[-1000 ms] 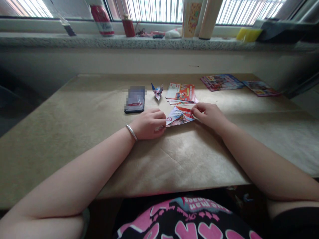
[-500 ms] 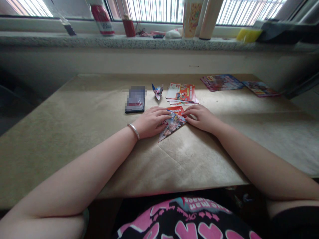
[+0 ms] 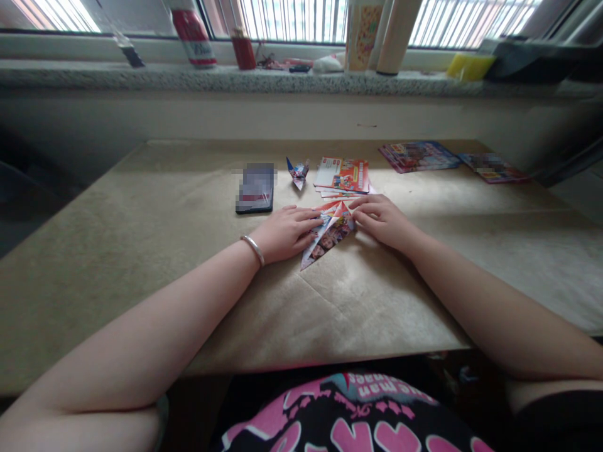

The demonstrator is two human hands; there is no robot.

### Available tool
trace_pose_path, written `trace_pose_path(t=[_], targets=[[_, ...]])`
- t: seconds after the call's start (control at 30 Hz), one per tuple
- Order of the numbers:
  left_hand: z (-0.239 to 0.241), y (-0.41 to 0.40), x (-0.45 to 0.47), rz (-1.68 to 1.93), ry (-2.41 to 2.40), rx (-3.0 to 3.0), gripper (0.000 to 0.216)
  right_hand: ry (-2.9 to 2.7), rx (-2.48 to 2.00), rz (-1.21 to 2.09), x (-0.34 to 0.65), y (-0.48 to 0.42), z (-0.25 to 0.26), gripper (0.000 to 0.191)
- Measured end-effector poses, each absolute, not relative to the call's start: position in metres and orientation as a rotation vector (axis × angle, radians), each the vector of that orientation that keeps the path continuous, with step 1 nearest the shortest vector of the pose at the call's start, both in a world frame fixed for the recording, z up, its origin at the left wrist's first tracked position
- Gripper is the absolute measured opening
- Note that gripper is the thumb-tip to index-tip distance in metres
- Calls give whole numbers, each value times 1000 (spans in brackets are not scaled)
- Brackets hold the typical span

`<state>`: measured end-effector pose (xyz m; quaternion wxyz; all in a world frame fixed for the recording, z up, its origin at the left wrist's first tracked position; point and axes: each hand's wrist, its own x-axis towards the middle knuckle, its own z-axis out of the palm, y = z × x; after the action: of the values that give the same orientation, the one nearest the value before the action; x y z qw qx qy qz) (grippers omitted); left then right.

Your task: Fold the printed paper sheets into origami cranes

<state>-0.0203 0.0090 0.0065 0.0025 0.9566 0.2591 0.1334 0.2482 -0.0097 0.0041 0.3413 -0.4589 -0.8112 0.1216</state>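
Note:
A colourful printed sheet folded into a long pointed shape (image 3: 327, 238) lies on the brown paper-covered table (image 3: 141, 251). My left hand (image 3: 285, 232), with a silver bracelet on the wrist, rests flat with its fingers stretched onto the sheet's left side. My right hand (image 3: 384, 220) presses its fingertips on the sheet's upper right edge. Neither hand lifts the sheet off the table.
A dark phone (image 3: 255, 187) lies behind my left hand. A small folded paper crane (image 3: 298, 172) and a stack of printed sheets (image 3: 343, 176) lie beyond the hands. More leaflets (image 3: 418, 155) sit at the back right. Cans and containers stand on the window sill (image 3: 245, 76).
The sheet went from a wide shape pinched between both hands to a narrow pointed fold lying flat. My left hand uncurled and now presses on it with straight fingers.

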Motion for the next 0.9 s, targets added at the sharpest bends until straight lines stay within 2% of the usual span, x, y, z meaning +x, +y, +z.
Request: trace_pose_path(t=[0.17, 0.23, 0.4, 0.63, 0.9], targets=[[8, 8, -21, 480, 863, 3002, 36, -2089, -1203, 522, 248, -13, 13, 43], [9, 7, -21, 490, 893, 2984, 35, -2151, -1240, 467, 248, -14, 14, 40], [10, 3, -19, 442, 994, 2955, 36, -2360, -1191, 266, 256, -9, 10, 18], [8, 2, -18, 356, 1054, 2943, 52, -2500, -1132, 201, 259, -8, 4, 47], [9, 5, -17, 315, 1062, 2863, 58, -2566, -1155, 91, 244, -20, 7, 45]])
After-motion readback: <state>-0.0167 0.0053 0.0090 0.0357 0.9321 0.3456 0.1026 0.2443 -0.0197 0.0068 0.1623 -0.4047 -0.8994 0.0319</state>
